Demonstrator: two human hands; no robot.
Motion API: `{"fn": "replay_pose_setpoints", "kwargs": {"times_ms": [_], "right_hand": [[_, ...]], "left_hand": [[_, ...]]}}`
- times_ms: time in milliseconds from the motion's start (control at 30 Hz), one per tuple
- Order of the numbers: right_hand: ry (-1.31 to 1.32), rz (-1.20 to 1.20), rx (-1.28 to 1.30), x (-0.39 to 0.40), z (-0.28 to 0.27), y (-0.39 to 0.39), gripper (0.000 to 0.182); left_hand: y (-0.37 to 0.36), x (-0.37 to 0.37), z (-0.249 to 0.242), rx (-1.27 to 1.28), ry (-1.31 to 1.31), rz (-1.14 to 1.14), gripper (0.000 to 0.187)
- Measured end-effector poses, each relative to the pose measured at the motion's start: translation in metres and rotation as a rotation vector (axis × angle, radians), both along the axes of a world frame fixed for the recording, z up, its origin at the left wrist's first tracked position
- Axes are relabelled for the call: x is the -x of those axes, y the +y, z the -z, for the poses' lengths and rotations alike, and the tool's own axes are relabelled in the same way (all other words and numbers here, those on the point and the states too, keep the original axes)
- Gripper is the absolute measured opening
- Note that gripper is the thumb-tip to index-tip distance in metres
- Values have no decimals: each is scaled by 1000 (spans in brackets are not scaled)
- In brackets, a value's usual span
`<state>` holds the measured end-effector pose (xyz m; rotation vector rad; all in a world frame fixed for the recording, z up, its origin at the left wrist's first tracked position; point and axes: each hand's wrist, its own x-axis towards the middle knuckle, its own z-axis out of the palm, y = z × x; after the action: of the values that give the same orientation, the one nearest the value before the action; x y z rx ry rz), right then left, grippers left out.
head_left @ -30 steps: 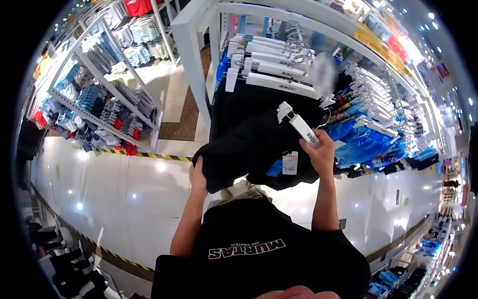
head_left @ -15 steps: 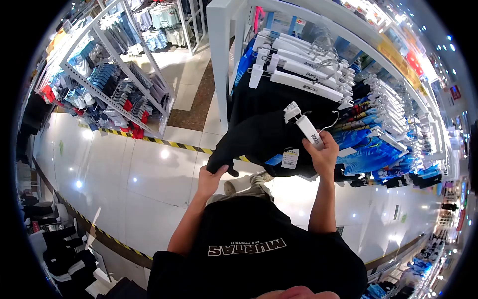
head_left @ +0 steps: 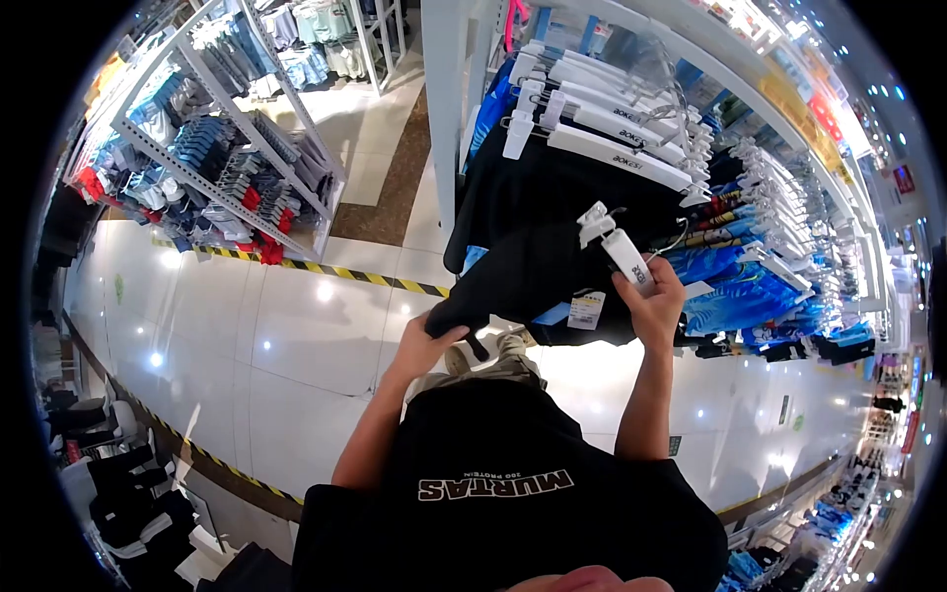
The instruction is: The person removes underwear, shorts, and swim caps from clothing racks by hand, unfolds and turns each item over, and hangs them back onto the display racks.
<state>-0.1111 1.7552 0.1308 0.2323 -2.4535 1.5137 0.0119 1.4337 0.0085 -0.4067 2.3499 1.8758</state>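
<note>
My right hand (head_left: 655,299) is closed around a white clip hanger (head_left: 629,261), held tilted with its metal hook pointing to the right. A black garment (head_left: 533,261) stretches from the hanger across to my left hand (head_left: 426,345), which pinches its far end. Its exact kind cannot be made out. A white paper tag (head_left: 586,310) with a yellow strip and a blue tag (head_left: 553,314) show at its lower edge. Just beyond, a row of white hangers (head_left: 619,166) carries more black clothing, which blends with the piece in my hands.
Blue patterned garments (head_left: 745,296) hang on the rack to the right. At the left stands a white perforated rack (head_left: 212,163) full of clothes. A white post (head_left: 441,109) rises beside the near rack. Yellow-and-black tape (head_left: 360,277) crosses the tiled floor.
Both hands have shifted slightly to the right with the black garment and the hanger. The left hand keeps its pinch and the right hand its grip.
</note>
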Motion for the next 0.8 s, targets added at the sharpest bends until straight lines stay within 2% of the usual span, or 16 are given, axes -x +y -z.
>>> {"fn": "replay_pose_setpoints", "kwargs": {"times_ms": [33,67,133,167,267,300,333,400,467,500,600,633,700,800], "right_hand": [[8,-14,-14,-2,-3,1,31],[22,-34,-36,-3,-5,1,31],[46,-74,-82,-5,-8,3,32],[37,-90,-77,-6,-8,3,30],[24,-144,-9,-6,-4,0,28],[-40,-169,2,-8,-9,-3,26],[40,-216,8,-6,-8,-5,26],[201,-307,21,-2,-5,-8,26],[267,-324,68,0,-8,-14,28],[311,-297,115,2,-7,-20,28],[356,-192,274,1,0,-28,33],[395,-207,319,7,8,-25,36],[465,-235,396,24,37,-20,38],[501,-266,424,26,37,-31,36]], "left_hand": [[-6,1,3,69,37,-1,48],[-14,4,16,179,146,10,65],[-32,8,27,253,293,0,75],[-32,10,10,289,273,11,82],[-19,21,-25,267,504,67,88],[-12,23,-32,200,462,135,94],[-3,26,-33,188,568,189,94],[18,29,-60,235,546,328,71],[35,29,-55,102,673,398,43],[47,27,-61,59,657,385,25],[64,8,-89,-120,288,459,23],[71,6,-87,-141,435,441,18],[75,2,-98,-143,390,547,18],[82,0,-115,-178,458,646,21]]}}
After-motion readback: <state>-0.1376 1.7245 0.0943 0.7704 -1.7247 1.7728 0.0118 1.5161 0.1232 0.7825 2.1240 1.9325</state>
